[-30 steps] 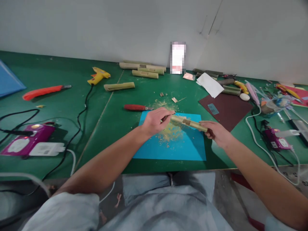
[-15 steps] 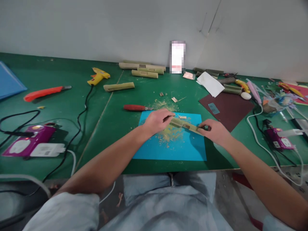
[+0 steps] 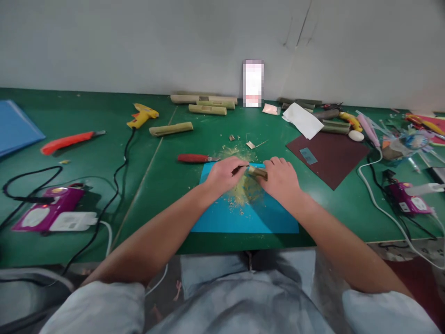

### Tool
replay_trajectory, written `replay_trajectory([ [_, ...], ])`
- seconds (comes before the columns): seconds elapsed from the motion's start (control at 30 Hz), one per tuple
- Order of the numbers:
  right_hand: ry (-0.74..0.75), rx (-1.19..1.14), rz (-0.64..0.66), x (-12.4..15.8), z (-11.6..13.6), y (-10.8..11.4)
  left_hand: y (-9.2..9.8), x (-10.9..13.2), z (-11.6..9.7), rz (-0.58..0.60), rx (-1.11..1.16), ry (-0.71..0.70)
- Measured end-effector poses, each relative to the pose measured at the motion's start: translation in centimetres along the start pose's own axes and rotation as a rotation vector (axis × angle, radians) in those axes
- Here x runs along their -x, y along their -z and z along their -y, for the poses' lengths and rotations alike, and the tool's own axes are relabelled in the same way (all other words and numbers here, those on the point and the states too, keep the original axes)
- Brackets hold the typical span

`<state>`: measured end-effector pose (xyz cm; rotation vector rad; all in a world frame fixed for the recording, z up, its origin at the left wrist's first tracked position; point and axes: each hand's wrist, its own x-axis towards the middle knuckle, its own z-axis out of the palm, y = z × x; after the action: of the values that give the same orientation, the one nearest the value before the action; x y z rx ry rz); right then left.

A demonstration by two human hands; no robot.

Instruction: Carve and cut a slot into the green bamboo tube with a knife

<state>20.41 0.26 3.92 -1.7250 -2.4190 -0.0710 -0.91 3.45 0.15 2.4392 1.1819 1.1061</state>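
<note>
Now the right hand [image 3: 282,178] has shifted inward, grasping the bamboo piece [image 3: 256,171] near frame centre, apparently for a steadier hold; the left hand [image 3: 225,174] curls beside it, contents unclear.

Head-worn view, forward and down over the table [image 3: 208,137], seemingly close.

The hands [image 3: 281,178] hide part of the bamboo piece [image 3: 257,172], and pixelation blurs the upright screen [image 3: 253,82]
</note>
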Motion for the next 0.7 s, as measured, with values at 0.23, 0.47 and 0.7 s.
replay_trajectory([
  [0.23, 0.049, -0.031, -0.062, -0.8, 0.2, -2.2, -0.1, 0.2, -0.5, -0.01, 0.008, 0.065],
  [0.47, 0.06, -0.17, -0.048, -1.1, -0.6, -3.2, -1.0, 0.2, -0.2, 0.004, -0.027, 0.087],
  [0.7, 0.082, -0.29, -0.084, -1.3, -1.1, -3.7, -0.5, 0.5, -0.1, 0.104, -0.073, 0.019],
])
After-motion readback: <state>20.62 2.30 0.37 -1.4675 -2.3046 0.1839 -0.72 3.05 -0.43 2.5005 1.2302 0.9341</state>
